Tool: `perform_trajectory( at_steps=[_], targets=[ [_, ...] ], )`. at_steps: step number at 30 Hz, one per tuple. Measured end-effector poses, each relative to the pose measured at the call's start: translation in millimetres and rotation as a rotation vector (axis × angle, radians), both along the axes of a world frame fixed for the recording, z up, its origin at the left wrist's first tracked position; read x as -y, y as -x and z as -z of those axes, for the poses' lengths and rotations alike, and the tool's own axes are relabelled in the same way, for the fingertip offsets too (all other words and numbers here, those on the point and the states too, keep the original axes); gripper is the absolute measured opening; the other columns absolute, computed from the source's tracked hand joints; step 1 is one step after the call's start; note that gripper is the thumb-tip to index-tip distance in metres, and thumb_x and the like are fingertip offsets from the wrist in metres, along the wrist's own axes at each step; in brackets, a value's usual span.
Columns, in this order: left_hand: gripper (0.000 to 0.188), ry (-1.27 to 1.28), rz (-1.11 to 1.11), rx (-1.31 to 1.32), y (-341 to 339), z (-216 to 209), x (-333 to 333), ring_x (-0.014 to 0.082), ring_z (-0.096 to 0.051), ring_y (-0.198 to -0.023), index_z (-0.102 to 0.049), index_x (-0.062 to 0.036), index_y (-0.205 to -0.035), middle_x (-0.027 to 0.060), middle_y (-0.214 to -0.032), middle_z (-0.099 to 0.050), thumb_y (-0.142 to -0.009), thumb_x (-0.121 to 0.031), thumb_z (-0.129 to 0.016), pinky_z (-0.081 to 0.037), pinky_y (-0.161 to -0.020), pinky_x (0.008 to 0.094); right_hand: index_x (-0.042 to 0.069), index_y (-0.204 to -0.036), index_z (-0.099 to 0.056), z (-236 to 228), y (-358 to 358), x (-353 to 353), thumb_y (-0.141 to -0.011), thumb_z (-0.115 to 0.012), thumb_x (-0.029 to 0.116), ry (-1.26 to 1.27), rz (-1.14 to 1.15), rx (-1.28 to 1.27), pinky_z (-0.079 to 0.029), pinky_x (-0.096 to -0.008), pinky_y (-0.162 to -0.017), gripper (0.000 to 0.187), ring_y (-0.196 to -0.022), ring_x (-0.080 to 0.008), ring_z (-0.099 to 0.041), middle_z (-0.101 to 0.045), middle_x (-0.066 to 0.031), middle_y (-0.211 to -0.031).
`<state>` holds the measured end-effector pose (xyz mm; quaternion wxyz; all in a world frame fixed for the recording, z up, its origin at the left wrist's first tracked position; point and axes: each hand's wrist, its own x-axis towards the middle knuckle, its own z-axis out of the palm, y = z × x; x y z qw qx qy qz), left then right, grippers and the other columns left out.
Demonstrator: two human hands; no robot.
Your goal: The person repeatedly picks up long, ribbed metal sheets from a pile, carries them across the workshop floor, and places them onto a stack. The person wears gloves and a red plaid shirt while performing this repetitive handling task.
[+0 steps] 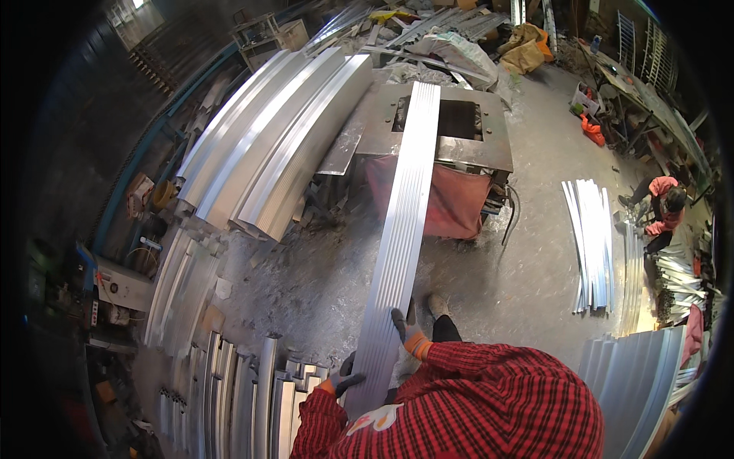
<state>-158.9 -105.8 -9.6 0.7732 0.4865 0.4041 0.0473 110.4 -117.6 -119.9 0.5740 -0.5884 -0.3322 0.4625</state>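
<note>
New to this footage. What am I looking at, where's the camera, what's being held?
One picture, from a wide fisheye camera worn on a person's head and looking down, so straight edges bend near the rim. No robot: the red plaid sleeves at the bottom are the wearer's own arms. The gloved left hand and gloved right hand grip the sides of a long ribbed aluminium profile. Its far end lies on a steel machine table with a dark opening in the top and a red cloth hanging below. On the concrete floor, stacked aluminium profiles lie to the left and a smaller bundle to the right. Another person crouches far right.
</note>
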Motion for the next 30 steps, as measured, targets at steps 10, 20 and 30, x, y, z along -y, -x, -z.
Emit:
perform_trajectory(
  at_steps=[10, 20, 30],
  targets=[
    [0.104, -0.072, -0.067, -0.088, 5.0, 18.6, -14.7, 0.027, -0.046, -0.134, -0.021, -0.0082, -0.157, 0.0166, -0.148, -0.044, -0.078, -0.029, -0.085, -0.039, -0.111, 0.044, 0.001, -0.147, -0.04, -38.0, -27.9, -6.7, -0.096, -0.053, 0.061, 0.439, -0.011, -0.574, -0.047, -0.0357, -0.098, 0.08, -0.119, -0.0273, -0.057, -0.057, -0.0159, -0.137],
    [0.085, -0.109, 0.142, -0.199, -212.9, -60.4, -168.5, 0.0208, -0.056, -0.117, -0.04, -0.0051, -0.149, 0.012, -0.131, -0.058, -0.09, -0.062, -0.06, -0.046, -0.1, 0.032, 0.005, -0.132, -0.054, -8.1, -199.7, -200.4, -0.099, -0.054, 0.04, -0.115, 0.102, 0.405, -0.048, -0.0351, -0.097, 0.048, -0.115, -0.0242, -0.057, -0.061, -0.0116, -0.126],
    [0.084, -0.041, -0.055, -0.007, -291.6, -49.0, -222.4, 0.019, -0.054, -0.119, -0.04, -0.0068, -0.15, 0.0098, -0.135, -0.056, -0.091, -0.063, -0.06, -0.044, -0.101, 0.0312, 0.008, -0.118, -0.065, -0.6, -294.1, -289.8, -0.102, -0.044, 0.054, 0.152, 0.31, -0.538, -0.055, -0.0364, -0.079, 0.053, -0.091, -0.0222, -0.066, -0.068, -0.0077, -0.103]
  ],
)
